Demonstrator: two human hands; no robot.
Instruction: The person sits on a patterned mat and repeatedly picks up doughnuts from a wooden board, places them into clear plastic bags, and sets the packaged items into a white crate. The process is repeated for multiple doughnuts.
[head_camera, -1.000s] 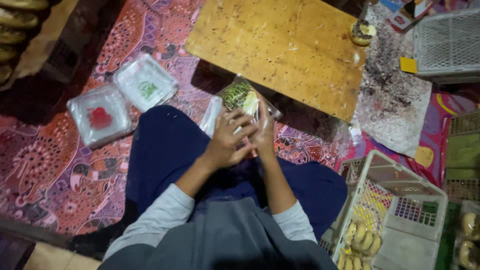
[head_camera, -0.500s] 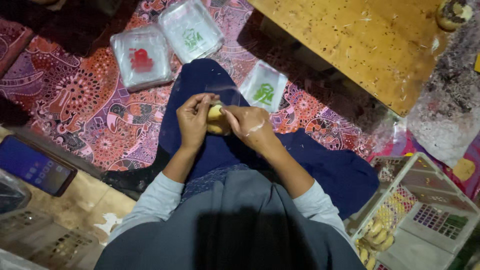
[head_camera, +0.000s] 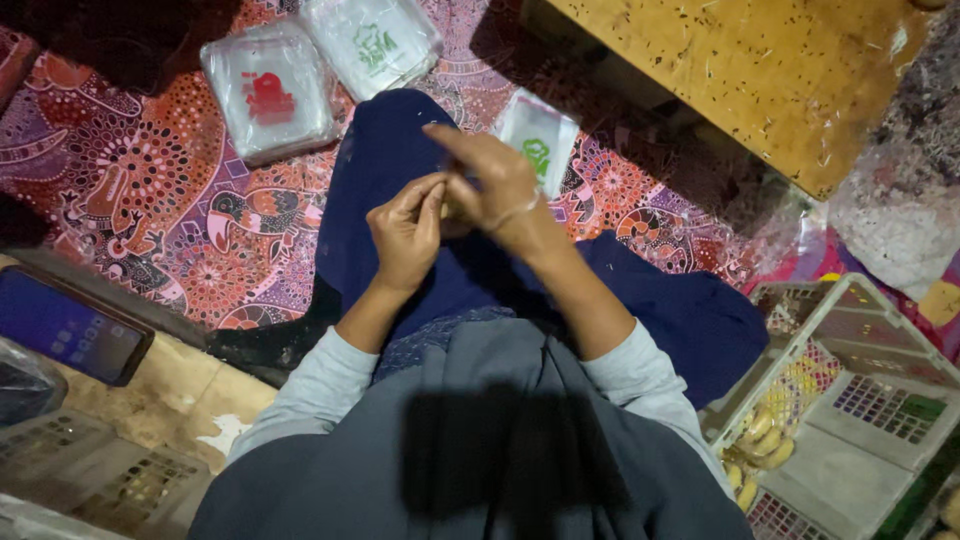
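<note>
Both hands meet over my lap, above the dark blue cloth on my legs. My left hand (head_camera: 405, 235) and my right hand (head_camera: 497, 185) pinch a small pale yellow piece (head_camera: 450, 210) between their fingertips; most of it is hidden by the fingers. A thin bracelet circles the right wrist. Just beyond the hands, a small clear plastic bag with a green print (head_camera: 540, 140) lies on the patterned mat, touched by neither hand.
A stack of clear bags with a red print (head_camera: 270, 95) and one with a green print (head_camera: 375, 40) lie on the red patterned mat (head_camera: 150, 190). Wooden board (head_camera: 760, 70) at far right. White basket (head_camera: 880, 330) holding yellow snacks at right. Phone (head_camera: 65, 325) at left.
A second ago both hands held the green-print bag up in front. It now lies on the mat, and the hands have come down to the lap with the yellow piece.
</note>
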